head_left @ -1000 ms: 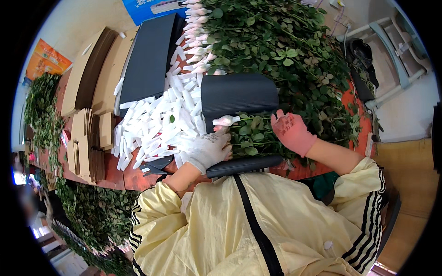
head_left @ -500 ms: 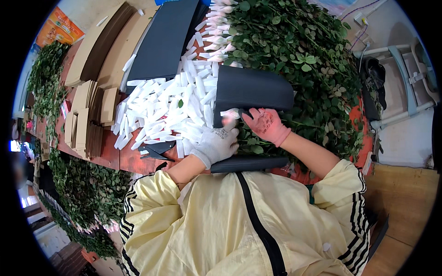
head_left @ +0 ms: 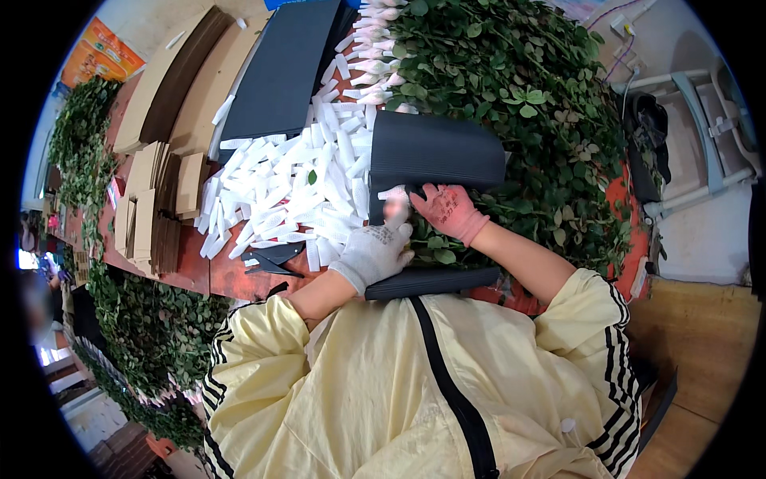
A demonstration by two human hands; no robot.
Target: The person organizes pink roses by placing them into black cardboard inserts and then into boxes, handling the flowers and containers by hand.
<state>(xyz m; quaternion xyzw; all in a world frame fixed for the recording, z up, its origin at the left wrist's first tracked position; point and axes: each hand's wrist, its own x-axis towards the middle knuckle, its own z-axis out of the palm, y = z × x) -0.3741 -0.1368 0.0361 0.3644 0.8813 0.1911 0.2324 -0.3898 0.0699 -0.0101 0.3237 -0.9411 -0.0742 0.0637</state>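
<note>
My left hand (head_left: pixel 373 255), in a pale knit glove, curls around a pink rose bud (head_left: pixel 394 212), which is blurred and topped by white netting. My right hand (head_left: pixel 448 209), in a pink glove, is closed just right of that bud, fingertips at the netting; what they grip is too small to tell. Both hands are over leafy stems (head_left: pixel 437 250) on a dark ribbed sheet (head_left: pixel 436 148), whose curled front edge (head_left: pixel 431 281) lies below them. A heap of white mesh sleeves (head_left: pixel 279 191) covers the table to the left, with a black tool (head_left: pixel 271 257) beside it.
Sleeved pink buds (head_left: pixel 375 48) with dense foliage (head_left: pixel 519 96) fill the back right. Cardboard sheets (head_left: pixel 163 68) and a dark board (head_left: pixel 267 68) lie back left. A folded metal chair (head_left: pixel 694 144) stands right. More foliage (head_left: pixel 152 343) and a blurred person (head_left: pixel 44 307) are at left.
My right hand has moved left from the stems to the bud and netting beside my left hand. My left hand stays at the bud. The whole view has shifted slightly.
</note>
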